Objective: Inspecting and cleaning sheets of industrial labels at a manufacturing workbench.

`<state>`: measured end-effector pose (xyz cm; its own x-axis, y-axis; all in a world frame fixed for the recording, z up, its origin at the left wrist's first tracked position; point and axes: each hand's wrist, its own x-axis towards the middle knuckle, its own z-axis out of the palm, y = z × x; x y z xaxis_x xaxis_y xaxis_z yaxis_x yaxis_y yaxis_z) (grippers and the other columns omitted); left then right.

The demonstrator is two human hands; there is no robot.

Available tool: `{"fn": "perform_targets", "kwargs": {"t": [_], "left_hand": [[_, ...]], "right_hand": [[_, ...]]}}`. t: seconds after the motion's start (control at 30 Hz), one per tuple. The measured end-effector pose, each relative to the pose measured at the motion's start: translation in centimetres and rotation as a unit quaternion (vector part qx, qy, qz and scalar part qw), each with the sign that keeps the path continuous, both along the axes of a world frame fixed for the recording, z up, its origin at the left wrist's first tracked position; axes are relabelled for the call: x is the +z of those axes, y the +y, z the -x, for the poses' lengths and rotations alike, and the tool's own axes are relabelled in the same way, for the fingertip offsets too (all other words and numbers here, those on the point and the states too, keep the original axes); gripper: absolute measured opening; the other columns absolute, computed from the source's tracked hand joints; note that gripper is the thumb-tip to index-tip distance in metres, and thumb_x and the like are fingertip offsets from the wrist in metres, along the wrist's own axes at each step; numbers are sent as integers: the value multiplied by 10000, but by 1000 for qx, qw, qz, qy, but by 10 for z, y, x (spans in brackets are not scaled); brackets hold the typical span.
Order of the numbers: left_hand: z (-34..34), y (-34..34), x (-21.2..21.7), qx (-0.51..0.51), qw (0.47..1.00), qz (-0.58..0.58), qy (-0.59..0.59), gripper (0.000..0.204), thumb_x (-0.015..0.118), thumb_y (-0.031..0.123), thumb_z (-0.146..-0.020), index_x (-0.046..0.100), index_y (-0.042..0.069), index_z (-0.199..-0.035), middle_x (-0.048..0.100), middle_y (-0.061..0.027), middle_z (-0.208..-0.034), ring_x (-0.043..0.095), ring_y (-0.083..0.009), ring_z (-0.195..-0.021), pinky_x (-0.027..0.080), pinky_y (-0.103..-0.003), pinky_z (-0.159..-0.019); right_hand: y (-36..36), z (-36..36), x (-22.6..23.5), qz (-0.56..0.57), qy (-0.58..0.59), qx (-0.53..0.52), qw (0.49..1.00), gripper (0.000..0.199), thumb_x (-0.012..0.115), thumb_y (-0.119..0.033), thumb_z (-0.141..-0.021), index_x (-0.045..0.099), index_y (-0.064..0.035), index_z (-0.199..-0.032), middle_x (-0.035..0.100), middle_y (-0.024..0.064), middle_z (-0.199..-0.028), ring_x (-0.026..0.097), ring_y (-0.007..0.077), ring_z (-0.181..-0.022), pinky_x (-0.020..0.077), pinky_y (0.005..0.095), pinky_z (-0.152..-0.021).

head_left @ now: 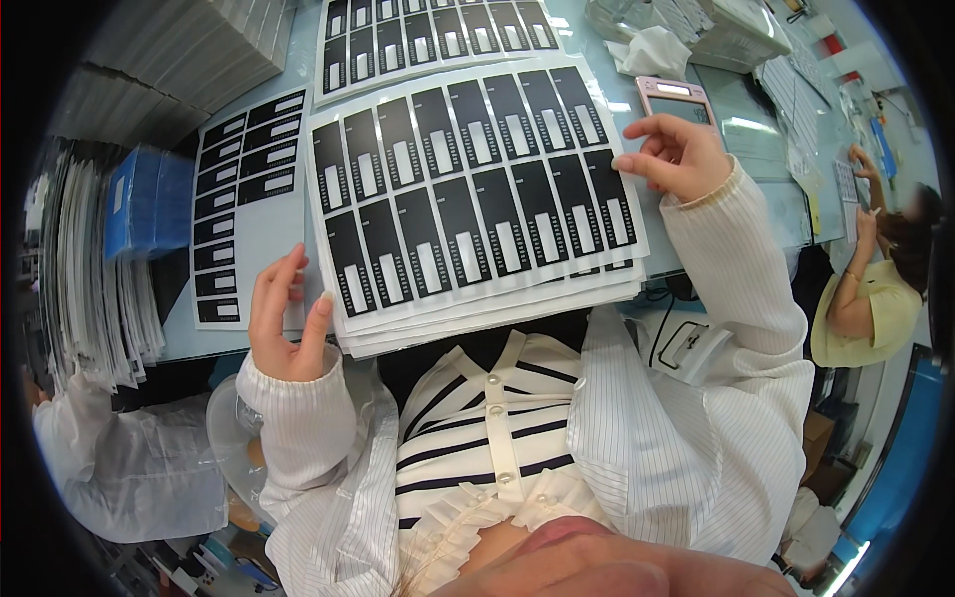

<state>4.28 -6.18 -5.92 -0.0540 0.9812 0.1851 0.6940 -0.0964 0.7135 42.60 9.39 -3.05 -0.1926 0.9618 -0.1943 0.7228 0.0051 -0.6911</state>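
Note:
A stack of label sheets (468,189) lies tilted in front of me, its top sheet printed with two rows of black labels, each with a white window. Beside the stack's left edge is my left hand (284,318), open, its thumb close to the lower left corner. My right hand (684,159) is at the right edge, its thumb tip over the margin and its index finger a little apart from the thumb. The other right fingers curl inward. To the left lies a partly used label sheet (221,204), bare backing showing on one part.
Another black label sheet (428,45) lies beyond the stack. A pink calculator (676,98) and crumpled white tissue (652,50) are at the far right. A blue pack (149,204) and tall paper stacks (189,45) stand left. A person in yellow (865,308) works at right.

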Motion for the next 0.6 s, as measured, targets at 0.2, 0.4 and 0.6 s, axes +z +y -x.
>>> {"fn": "perform_targets", "kwargs": {"t": [0.2,0.4,0.6], "left_hand": [[16,8,12,-76,995,62,0,417,609,78,-821,559,-23,-1223,571,-82,-966,473,-121,-760,401,-227,-703],[17,25,19,-24,988,141,-52,260,615,145,-866,607,-14,-1072,584,-32,-869,491,-90,-726,402,-212,-676],[13,44,24,12,973,224,-54,264,618,272,-885,623,11,-845,580,-36,-672,474,-102,-605,400,-246,-580]], "right_hand": [[1,1,-4,86,47,7,995,263,775,-242,-764,610,-40,-792,571,4,-633,498,66,-527,403,204,-468],[2,2,5,114,85,28,990,262,768,-238,-770,608,-30,-781,581,5,-622,502,55,-500,391,193,-441],[8,16,28,205,138,37,968,288,664,-155,-853,591,68,-1020,656,86,-705,630,130,-536,509,211,-478]]}}
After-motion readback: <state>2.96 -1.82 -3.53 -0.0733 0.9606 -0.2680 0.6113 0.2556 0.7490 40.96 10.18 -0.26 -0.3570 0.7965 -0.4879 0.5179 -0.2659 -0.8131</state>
